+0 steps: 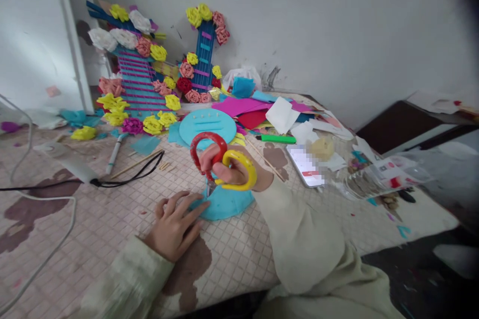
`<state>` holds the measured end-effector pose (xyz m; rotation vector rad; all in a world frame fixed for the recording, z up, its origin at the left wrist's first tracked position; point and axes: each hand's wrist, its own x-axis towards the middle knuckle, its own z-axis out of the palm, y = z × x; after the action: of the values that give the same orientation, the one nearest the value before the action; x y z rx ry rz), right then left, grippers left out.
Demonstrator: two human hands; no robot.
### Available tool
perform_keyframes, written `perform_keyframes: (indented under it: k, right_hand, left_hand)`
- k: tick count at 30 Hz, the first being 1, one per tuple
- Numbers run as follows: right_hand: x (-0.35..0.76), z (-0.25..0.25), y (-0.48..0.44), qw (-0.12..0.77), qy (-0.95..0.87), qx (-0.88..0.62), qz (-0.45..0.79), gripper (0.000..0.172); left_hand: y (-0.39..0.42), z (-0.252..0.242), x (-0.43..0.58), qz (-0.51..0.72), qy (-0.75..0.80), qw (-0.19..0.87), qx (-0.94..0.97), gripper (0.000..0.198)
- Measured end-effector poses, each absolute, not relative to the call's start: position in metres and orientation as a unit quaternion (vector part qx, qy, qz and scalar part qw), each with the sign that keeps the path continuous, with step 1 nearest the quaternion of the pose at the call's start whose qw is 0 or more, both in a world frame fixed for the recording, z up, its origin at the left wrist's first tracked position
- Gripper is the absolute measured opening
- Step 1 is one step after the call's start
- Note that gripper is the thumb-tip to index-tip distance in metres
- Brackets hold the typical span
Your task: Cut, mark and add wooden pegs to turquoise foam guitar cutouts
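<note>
My right hand (230,167) grips a pair of scissors (244,153) by its red and yellow handles, fingers through the loops. The blades point down onto a round sheet of light blue paper (228,205) on the table; their tips meet it near its left part. Fingers spread, my left hand (177,227) rests palm down at the left edge of that sheet, fingertips touching it. Just behind the scissors is another light blue disc (207,124) with strips and several small pale pieces on it.
Two flower-decorated paper pieces (140,79) lean against the wall. Coloured paper sheets (243,107), a green marker (277,138) and a phone (305,165) lie behind and right. A clear plastic container (370,179) lies at right. Cables (71,224) and a glue gun (69,159) occupy the left.
</note>
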<state>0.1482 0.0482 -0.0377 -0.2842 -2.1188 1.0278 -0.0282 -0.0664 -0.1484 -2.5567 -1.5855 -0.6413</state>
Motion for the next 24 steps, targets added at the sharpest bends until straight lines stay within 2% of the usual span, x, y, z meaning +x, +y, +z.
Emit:
perform_keyframes:
  k: [7, 15, 17, 20, 24]
  right_hand:
    - [0.144, -0.037, 0.045, 0.36, -0.822, -0.121, 0.425, 0.009]
    - [0.143, -0.041, 0.046, 0.348, -0.822, -0.135, 0.43, 0.016]
    - [0.146, -0.039, 0.049, 0.375, -0.809, -0.118, 0.437, 0.02]
    - [0.157, -0.033, 0.052, 0.461, -0.767, -0.116, 0.43, 0.027]
    - [0.181, -0.028, 0.053, 0.578, -0.692, -0.193, 0.387, 0.028]
  left_hand:
    - [-0.066, -0.144, -0.027, -0.211, -0.508, 0.035, -0.835, 0.035]
    - [-0.066, -0.145, -0.027, -0.215, -0.518, 0.022, -0.828, 0.035]
    - [-0.066, -0.146, -0.027, -0.219, -0.518, 0.016, -0.827, 0.035]
    - [-0.066, -0.148, -0.027, -0.224, -0.52, 0.013, -0.824, 0.034]
    - [-0.066, -0.152, -0.028, -0.224, -0.527, 0.025, -0.82, 0.04]
